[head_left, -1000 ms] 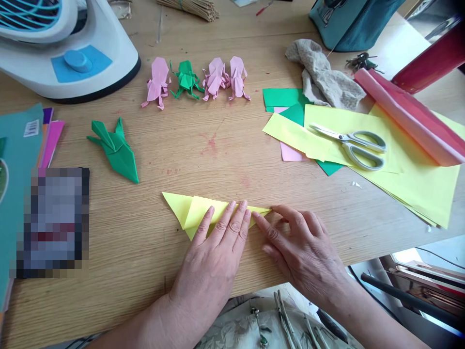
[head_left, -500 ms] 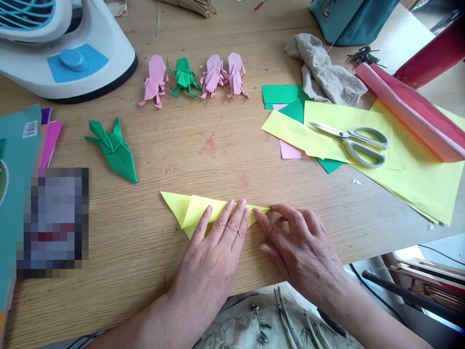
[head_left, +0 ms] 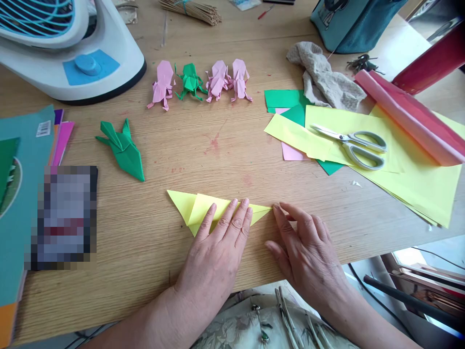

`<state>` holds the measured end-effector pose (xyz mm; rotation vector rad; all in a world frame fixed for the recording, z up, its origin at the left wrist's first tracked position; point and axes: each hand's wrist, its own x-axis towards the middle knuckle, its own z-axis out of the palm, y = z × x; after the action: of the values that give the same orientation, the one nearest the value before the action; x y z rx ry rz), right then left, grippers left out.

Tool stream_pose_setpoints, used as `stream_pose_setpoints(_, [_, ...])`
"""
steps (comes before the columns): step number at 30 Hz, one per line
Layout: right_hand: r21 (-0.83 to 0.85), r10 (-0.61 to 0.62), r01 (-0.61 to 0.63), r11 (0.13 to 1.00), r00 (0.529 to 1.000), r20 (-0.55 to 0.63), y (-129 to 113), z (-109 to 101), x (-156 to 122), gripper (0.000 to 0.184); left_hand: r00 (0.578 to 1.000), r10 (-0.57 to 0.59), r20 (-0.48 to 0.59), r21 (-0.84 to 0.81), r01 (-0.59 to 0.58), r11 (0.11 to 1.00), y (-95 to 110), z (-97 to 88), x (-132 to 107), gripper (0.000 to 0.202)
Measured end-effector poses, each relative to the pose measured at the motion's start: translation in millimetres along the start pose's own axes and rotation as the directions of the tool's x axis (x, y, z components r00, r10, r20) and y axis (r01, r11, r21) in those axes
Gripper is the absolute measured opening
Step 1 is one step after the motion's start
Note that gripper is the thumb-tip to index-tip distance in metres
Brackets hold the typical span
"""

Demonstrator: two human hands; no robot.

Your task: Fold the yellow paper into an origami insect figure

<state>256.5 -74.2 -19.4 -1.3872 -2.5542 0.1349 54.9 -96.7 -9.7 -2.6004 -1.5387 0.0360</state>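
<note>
A folded yellow paper (head_left: pixel 187 203), a long triangle with layered flaps, lies flat on the wooden table. My left hand (head_left: pixel 214 257) rests palm down across its middle, fingers stretched out and pressing it to the tabletop. Part of the paper is hidden beneath those fingers. My right hand (head_left: pixel 307 247) is at the paper's narrow right tip, with the index fingertip at the point. Its thumb stands apart from the index finger, and nothing is gripped. Left of the paper lies a green folded origami piece (head_left: pixel 125 154) with thin points at its upper end.
Pink and green origami figures (head_left: pixel 191 80) stand in a row at the back. To the right, scissors (head_left: pixel 350 140) lie on yellow sheets (head_left: pixel 421 189) near a grey cloth (head_left: pixel 327 80). A white fan (head_left: pixel 109 68) and books (head_left: pixel 32 131) occupy the left side.
My right index finger has slid rightward along the paper's edge to its tip, uncovering more of that end. My left hand stays pressed on the paper. The whole view has shifted slightly.
</note>
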Motion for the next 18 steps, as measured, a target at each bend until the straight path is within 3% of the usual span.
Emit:
stream_pose_setpoints(9, [0.083, -0.203, 0.198, 0.977, 0.978, 0.052, -5, -2, 12, 0.045, 1.0, -0.007, 0.009, 0.014, 0.007, 1.0, 2, 1.0, -1, 0.053])
stream_pose_setpoints(18, [0.112, -0.21, 0.204, 0.972, 0.977, 0.041, -2, 3, 10, 0.047, 0.999, 0.003, 0.031, 0.001, -0.003, 1.0, -2, -2.7, -4, 0.054])
